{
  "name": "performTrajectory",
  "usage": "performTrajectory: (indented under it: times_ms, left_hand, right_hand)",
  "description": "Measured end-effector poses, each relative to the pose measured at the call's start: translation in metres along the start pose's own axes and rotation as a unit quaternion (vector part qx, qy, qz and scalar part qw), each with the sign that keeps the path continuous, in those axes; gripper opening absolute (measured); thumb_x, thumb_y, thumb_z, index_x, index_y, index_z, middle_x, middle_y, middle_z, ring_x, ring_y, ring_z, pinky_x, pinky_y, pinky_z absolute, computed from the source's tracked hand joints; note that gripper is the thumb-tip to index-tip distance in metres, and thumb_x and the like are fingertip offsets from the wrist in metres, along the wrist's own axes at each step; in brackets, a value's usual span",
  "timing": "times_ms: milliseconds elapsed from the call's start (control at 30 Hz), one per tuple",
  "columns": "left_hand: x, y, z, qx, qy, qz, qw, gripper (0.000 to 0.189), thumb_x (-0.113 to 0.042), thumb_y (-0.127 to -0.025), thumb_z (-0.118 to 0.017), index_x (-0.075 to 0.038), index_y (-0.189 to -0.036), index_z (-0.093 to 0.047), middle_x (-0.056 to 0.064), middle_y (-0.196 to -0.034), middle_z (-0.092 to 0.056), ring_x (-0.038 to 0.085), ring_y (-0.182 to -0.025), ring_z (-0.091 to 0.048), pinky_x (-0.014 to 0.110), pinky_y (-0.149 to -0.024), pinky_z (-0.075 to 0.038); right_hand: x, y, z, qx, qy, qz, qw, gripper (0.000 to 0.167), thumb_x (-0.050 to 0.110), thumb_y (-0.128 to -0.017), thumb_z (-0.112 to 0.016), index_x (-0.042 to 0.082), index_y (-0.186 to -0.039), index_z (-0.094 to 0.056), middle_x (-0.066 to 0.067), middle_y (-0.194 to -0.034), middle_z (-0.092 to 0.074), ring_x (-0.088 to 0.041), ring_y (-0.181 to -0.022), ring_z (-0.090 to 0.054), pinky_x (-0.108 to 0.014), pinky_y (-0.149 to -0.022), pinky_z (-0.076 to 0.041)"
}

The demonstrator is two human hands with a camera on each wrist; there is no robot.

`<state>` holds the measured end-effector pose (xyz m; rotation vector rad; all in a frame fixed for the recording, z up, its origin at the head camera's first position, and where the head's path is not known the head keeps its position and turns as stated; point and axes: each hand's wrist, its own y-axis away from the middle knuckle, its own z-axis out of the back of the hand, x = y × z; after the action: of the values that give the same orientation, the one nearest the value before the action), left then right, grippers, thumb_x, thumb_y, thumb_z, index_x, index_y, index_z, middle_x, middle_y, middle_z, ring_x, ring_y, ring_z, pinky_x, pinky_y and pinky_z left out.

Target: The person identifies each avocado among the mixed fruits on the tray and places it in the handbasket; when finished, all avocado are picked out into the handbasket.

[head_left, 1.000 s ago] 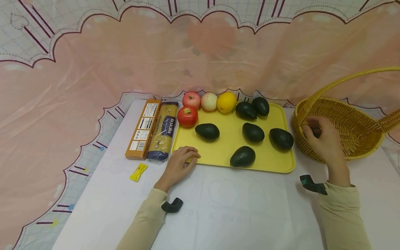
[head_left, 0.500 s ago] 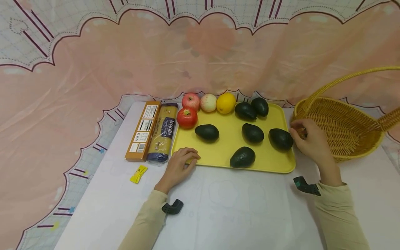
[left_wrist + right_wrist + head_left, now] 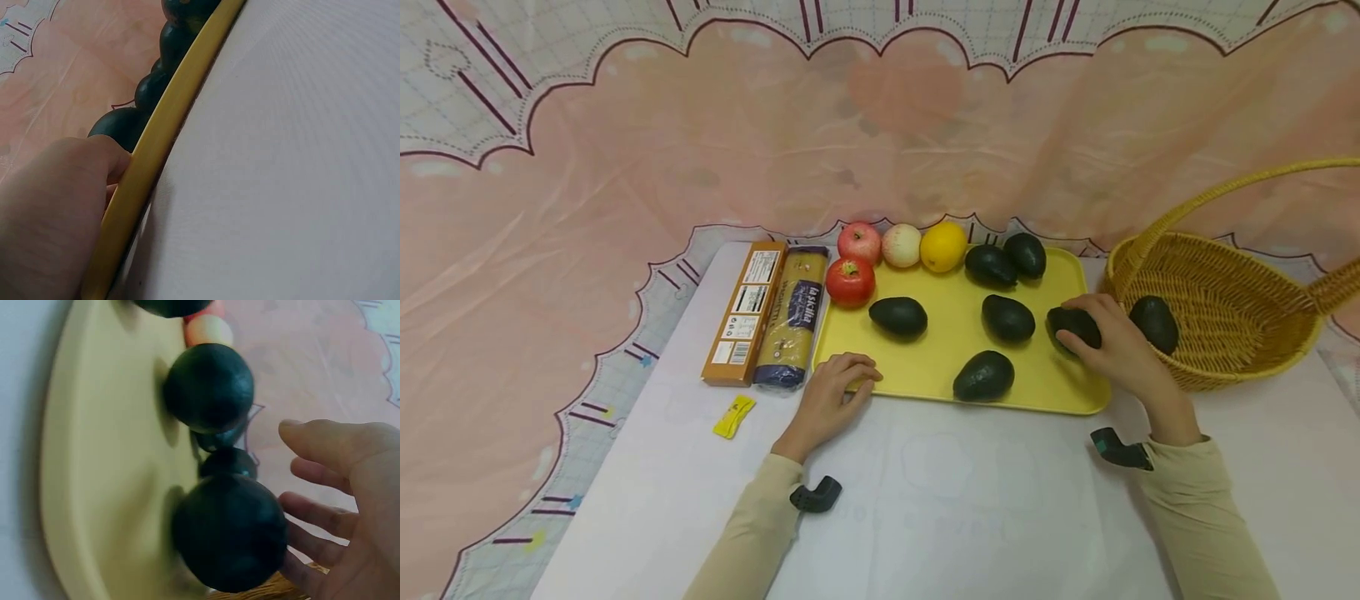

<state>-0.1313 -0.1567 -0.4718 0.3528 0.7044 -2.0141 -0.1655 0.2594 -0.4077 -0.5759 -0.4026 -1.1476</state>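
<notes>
Two packages, far left: I see an orange-brown cardboard box [image 3: 745, 312] beside a clear-wrapped pasta bag with dark-blue bands [image 3: 792, 325]; nearer the person lies one small yellow wrapped packet [image 3: 733, 417].
Left hand: on my feed the left hand [image 3: 831, 396] rests at the near-left corner of a yellow rectangular tray [image 3: 917, 367], fingers loosely curved at the rim, gripping none of the fruit.
Round fruit: I count four at the tray's back left: one glossy red [image 3: 850, 282], one pink-red [image 3: 859, 242], one pale cream [image 3: 902, 245], one yellow [image 3: 943, 247].
Avocados: seven dark-green and pear-shaped; six on the tray, the rightmost avocado [image 3: 1073, 323] under the right hand.
Tray room: I have bare yellow between the leftmost avocado [image 3: 898, 317] and the near rim.
Right hand: the right hand [image 3: 1120, 346] arches over that rightmost avocado, fingers spread, thumb apart from them; whether fingertips touch it, I cannot tell.
Edges, far right: a narrow strip of white table separates tray from woven golden wicker basket [image 3: 1247, 308], which holds the seventh avocado [image 3: 1153, 325].
</notes>
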Motion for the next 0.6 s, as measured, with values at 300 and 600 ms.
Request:
performTrajectory:
  times_ms: [300, 600]
  left_hand:
    - [0.0014, 0.0001, 0.0003, -0.005, -0.005, -0.011, 0.9999, 0.011, -0.020, -0.092, -0.061, -0.020, -0.098, -0.070, -0.002, -0.114, -0.063, 0.018, -0.109, -0.055, 0.041, -0.094, -0.041]
    - [0.0025, 0.0001, -0.0014, -0.007, -0.002, -0.012, 0.9999, 0.011, -0.020, -0.092, -0.060, -0.020, -0.098, -0.070, -0.002, -0.114, -0.063, 0.018, -0.109, -0.055, 0.041, -0.094, -0.041]
  right_hand:
    - [-0.0076, 0.0000, -0.0087, 0.056, 0.012, -0.050, 0.9971, 0.061, 0.024, -0.086, -0.069, 0.003, -0.135, -0.039, -0.029, -0.137, -0.030, -0.049, -0.123, -0.036, -0.065, -0.098, -0.031]
    - [-0.0075, 0.0032, -0.0070, 0.048, 0.020, -0.076, 0.9957, 0.069, 0.031, -0.083, -0.073, 0.006, -0.136, -0.037, -0.026, -0.133, -0.033, -0.049, -0.120, -0.040, -0.066, -0.097, -0.031]
